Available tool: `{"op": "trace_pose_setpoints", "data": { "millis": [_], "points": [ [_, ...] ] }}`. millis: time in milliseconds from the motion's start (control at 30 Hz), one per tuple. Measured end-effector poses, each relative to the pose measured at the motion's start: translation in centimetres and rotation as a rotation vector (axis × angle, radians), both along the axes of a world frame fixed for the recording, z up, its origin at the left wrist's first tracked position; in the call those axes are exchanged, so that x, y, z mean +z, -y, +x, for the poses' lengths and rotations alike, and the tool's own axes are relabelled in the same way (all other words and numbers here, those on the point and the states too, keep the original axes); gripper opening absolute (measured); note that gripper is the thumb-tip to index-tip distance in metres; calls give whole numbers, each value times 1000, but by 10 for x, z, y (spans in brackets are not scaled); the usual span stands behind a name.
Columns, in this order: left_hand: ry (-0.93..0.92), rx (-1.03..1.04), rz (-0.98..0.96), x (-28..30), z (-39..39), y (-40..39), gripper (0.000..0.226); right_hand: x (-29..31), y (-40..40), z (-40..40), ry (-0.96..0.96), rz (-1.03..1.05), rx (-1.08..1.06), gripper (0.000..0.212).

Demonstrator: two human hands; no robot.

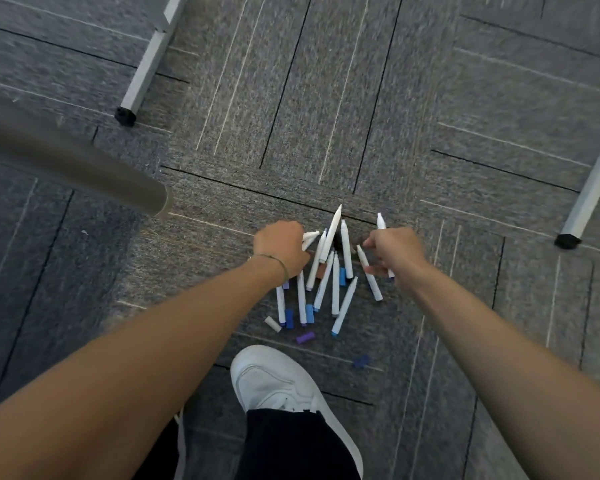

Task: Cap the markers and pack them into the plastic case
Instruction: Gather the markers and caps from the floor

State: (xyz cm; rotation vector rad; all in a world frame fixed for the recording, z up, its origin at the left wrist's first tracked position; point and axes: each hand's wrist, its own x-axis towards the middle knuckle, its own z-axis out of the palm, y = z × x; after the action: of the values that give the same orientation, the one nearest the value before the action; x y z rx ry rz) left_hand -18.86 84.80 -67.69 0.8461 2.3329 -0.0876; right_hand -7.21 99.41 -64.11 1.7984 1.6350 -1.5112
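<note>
The markers (pixel 326 282) lie in a loose pile on the carpet floor (pixel 326 98), their long axes pointing mostly away from the person, between the two hands. The left hand (pixel 281 251) curls its fingers round some markers at the far left of the pile. The right hand (pixel 394 252) grips one marker (pixel 381 223). Loose caps (pixel 305 338) lie nearer the shoe (pixel 274 379). No plastic case is in view.

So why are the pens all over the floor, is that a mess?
Yes. The markers lie in a jumbled heap on the carpet, many without caps. Loose caps are scattered around them: a purple cap, a blue cap and a white cap. No case shows. Both hands, left and right, are gathering markers.
</note>
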Motion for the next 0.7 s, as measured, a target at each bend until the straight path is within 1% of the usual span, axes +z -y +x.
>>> {"op": "trace_pose_setpoints", "data": {
  "millis": [100,200,300,333,400,500,567,700],
  "points": [
    [81,127,167,0,1,8,22,-7,6,4,47,147,260,29],
    [226,358,381,7,5,18,32,-16,12,2,79,288,408,27],
    [327,545,473,19,6,24,52,-21,18,-2,106,379,487,28],
    [355,592,487,24,6,24,55,-23,20,-3,122,414,520,29],
    [446,700,513,29,6,24,51,-26,24,-6,174,479,577,30],
    [606,885,554,30,6,17,37,-32,28,-9,222,551,632,30],
    [578,893,523,27,6,10,30,-31,31,-12,229,577,678,29],
    [466,785,435,15,12,-2,15,-27,34,-15,291,619,867,25]
  ]
}}
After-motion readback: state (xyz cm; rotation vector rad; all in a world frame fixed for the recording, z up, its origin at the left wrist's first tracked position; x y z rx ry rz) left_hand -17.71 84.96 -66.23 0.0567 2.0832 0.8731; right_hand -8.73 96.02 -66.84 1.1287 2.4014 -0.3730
